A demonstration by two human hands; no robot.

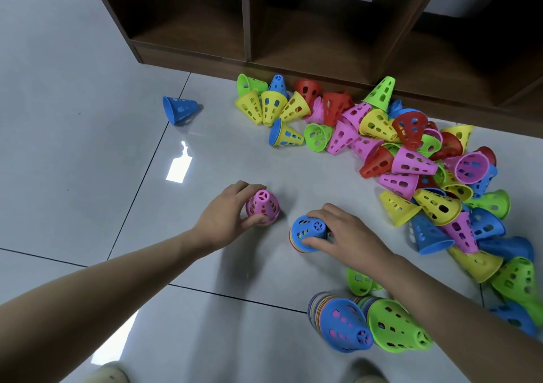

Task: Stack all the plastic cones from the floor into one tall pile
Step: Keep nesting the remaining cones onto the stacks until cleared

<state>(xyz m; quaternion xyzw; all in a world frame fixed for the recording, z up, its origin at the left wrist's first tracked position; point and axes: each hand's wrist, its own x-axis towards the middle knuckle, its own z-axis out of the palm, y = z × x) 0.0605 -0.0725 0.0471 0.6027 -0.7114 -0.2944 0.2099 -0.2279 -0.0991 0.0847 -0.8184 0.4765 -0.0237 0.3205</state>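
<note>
Left hand (226, 212) grips a pink cone (262, 207) standing narrow end up on the floor (88, 147), just left of frame centre; fingers curled round its far side, thumb at the near base. Right hand (343, 230) grips a short stack topped by a blue cone (308, 231), just right of centre; fingers and thumb wrapped round the top cone, coloured rims of the cones below showing under it, stack tilted toward the left of frame. The two held items are near each other but apart. Lower centre-right, two taller stacks: one capped with a blue cone (346, 327), one with a green cone (395, 327), side by side and touching, many coloured rims visible behind them. A green cone (360, 281) lies just above them, partly hidden by the right forearm. Large loose pile of cones (396, 159) in yellow, pink, red, green, blue runs from upper centre down the right edge, most on their sides. A single blue cone (180, 110) lies on its side well apart, upper left. Dark wooden shelf unit (293, 30) across the top, cones piled against its base. Floor is glossy grey tile.
</note>
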